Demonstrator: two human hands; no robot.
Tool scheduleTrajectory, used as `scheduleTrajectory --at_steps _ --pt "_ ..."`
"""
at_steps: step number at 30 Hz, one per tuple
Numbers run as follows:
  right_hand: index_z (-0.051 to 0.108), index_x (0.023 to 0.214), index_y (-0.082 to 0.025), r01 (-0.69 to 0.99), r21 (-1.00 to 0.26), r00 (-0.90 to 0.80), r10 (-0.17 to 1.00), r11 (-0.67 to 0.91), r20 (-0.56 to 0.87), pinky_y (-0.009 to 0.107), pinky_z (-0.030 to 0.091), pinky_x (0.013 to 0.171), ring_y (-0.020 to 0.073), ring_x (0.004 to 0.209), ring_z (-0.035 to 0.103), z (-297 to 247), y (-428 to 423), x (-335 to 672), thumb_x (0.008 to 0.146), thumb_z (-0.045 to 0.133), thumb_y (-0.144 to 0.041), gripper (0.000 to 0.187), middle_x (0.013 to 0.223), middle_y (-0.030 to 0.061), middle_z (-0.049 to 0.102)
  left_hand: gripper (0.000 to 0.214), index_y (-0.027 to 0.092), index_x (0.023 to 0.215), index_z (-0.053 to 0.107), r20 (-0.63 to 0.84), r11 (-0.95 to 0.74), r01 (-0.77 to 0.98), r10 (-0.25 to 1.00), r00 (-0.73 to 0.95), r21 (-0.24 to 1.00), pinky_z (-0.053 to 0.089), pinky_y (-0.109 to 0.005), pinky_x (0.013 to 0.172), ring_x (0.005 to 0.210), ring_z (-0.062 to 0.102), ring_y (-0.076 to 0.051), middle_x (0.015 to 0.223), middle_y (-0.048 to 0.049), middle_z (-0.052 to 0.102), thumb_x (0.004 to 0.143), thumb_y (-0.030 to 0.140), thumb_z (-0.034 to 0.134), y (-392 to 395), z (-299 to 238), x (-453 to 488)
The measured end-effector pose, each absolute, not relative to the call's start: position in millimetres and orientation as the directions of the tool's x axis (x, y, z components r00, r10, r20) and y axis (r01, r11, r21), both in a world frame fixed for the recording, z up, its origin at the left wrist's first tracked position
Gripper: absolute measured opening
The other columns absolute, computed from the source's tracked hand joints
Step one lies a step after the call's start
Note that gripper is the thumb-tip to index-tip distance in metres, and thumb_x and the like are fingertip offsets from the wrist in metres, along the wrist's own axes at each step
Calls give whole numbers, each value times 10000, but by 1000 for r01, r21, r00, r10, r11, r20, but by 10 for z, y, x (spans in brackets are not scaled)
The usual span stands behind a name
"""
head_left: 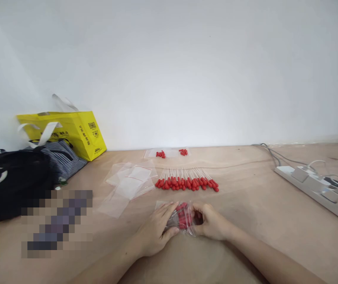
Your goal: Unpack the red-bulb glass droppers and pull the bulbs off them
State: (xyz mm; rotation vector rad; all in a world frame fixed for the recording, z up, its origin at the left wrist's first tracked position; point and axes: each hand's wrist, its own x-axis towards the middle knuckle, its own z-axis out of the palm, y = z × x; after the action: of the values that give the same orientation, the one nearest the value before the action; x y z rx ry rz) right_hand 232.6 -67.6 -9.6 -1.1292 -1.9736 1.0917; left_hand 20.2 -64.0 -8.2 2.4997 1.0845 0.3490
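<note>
Clear bag [182, 219] of red pieces lies pinched between your hands, left hand [157, 230] and right hand [211, 223] closed on its ends, on the desk [245, 205]. Squeeze unevenly and pieces could spill toward the red-tipped sticks [186, 182] just beyond.

The bare left forearm [109, 266] and right forearm [263, 258] come in from the bottom edge and angle toward each other. The left hand [157, 227] lies palm down, its fingers stretched forward and its thumb pinched in beneath them. The right hand [213, 221] faces it with knuckles up and fingers curled inward in a closed grip. The two hands almost meet.
</note>
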Motion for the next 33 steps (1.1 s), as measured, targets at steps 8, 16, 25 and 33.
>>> scheduleTrajectory --at_steps 8,16,25,33 --pt "576 734 -172 337 -856 -554 818 391 156 177 324 518 79 569 433 -8 -736 2306 656 594 -218 93 643 -40 513 566 225 1337 178 84 -648 622 719 690 438 233 -486 1017 1233 297 -230 1349 -85 338 834 335 414 -636 -56 198" --pt "617 706 -147 207 -977 -416 899 -55 -139 178 346 423 79 459 492 -124 -599 2449 594 620 -232 141 555 -22 577 542 171 1330 221 -4 -584 689 762 648 429 248 -453 1021 1246 276 -234 1359 -107 317 843 343 384 -670 20 227" --pt "586 760 -143 -61 -968 -405 892 -244 -200 215 467 559 93 569 579 -81 -544 2693 541 736 -271 294 650 -2 621 533 205 1330 224 -20 -573 692 764 645 439 250 -459 1019 1248 272 -235 1366 -82 310 843 362 377 -650 29 225" --pt "599 696 -142 -14 -999 -5 999 37 37 173 393 419 62 441 497 72 -298 3333 563 716 -331 259 567 -9 595 533 179 1325 234 -61 -548 717 775 629 431 248 -455 1023 1252 262 -232 1369 -91 300 841 354 370 -674 106 246"
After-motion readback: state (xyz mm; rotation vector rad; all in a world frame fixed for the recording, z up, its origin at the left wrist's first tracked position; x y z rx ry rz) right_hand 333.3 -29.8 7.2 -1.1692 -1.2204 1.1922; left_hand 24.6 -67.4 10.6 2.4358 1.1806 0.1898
